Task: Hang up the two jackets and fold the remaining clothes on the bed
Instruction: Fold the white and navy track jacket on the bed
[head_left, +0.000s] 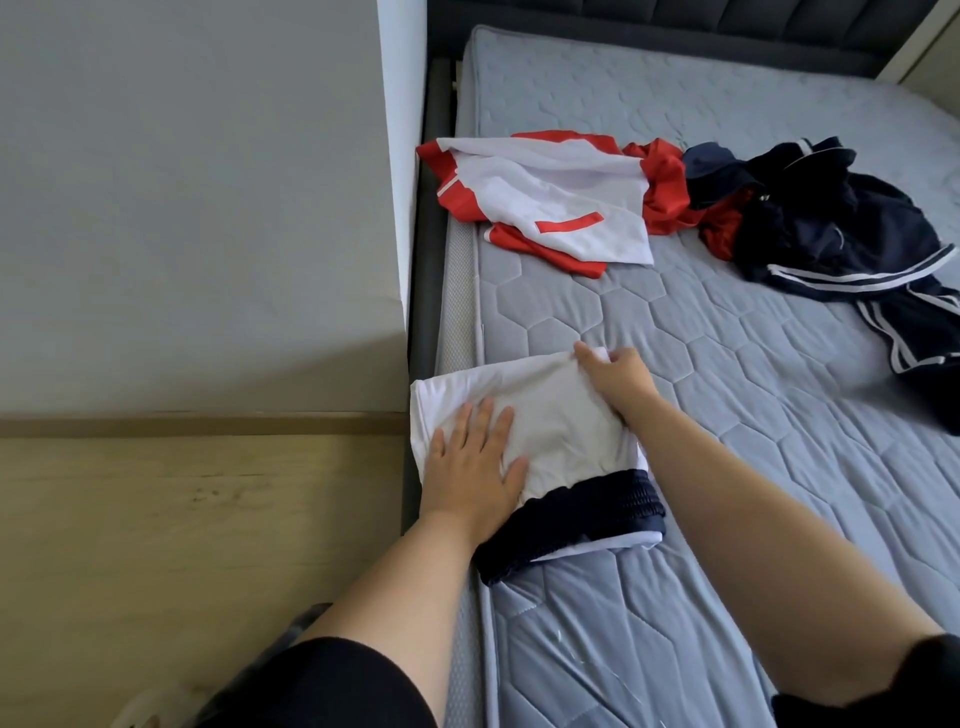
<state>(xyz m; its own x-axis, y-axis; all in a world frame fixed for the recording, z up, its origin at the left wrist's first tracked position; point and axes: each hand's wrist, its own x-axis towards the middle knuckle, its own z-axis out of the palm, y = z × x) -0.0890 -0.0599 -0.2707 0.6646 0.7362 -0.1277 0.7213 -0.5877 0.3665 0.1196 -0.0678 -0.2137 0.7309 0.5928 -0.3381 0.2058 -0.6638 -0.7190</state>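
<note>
Much of the dark navy clothing (852, 228) is being cut off by the right edge of the view, so its lower part with the white stripes cannot be followed to its end, and how many garments are tangled in that heap cannot be told. A red piece (719, 228) is being partly hidden between the navy heap and the red and white garment (550, 197), and its shape is hard to make out. The red and white garment is being left crumpled near the left edge of the mattress (701, 364), well apart from the hands.

Nearer the viewer, a folded white garment with a navy waistband (566, 431) is being held down at the left edge of the mattress, its corner hanging slightly over the side. The left hand (478, 462) is being pressed flat on the white cloth, fingers straight and spread. The far corner of the same cloth is being pinched by the right hand (613, 376), whose fingertips are being hidden under the fold. The two hands are being kept apart, at opposite parts of the garment. The navy waistband is being partly covered by the left wrist.

The dark headboard (675, 26) is being cropped by the top of the frame. The wooden floor (182, 519) and grey wall (182, 208) are being shown on the left.
</note>
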